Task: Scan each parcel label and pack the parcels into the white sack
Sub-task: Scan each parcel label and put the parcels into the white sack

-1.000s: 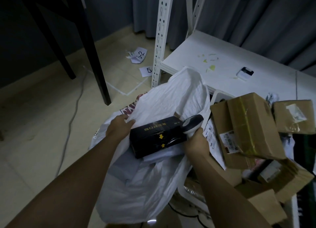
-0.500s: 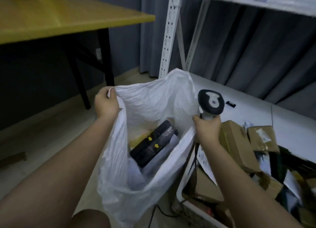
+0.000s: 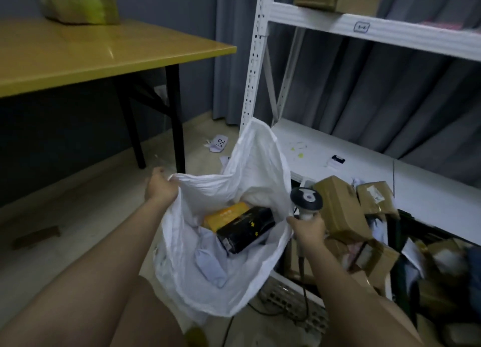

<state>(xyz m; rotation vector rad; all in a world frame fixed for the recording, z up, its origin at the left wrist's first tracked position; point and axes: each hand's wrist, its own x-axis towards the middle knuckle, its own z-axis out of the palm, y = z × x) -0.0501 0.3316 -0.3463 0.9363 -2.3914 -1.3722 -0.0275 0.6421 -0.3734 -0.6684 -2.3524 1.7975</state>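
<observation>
The white sack (image 3: 229,276) hangs open between my arms. My left hand (image 3: 160,187) grips its left rim and lifts it. My right hand (image 3: 307,228) holds the grey barcode scanner (image 3: 306,200) upright by its handle at the sack's right rim; whether it also pinches the rim I cannot tell. Inside the sack lie a black box with yellow arrows (image 3: 246,228), an orange box (image 3: 225,213) behind it and a pale soft parcel (image 3: 209,264). Several brown cardboard parcels (image 3: 341,208) are heaped to the right.
A yellow table (image 3: 91,52) with black legs stands at the left, a green bundle (image 3: 80,4) on it. White metal shelving (image 3: 364,28) rises behind the sack, boxes on its upper shelf. Paper tags (image 3: 220,143) lie on the floor. A cable (image 3: 302,268) trails from the scanner.
The black box left my hands and now lies inside the sack. My left hand moved to the sack's rim and pulled it up; my right hand raised the scanner. My view tilted upward.
</observation>
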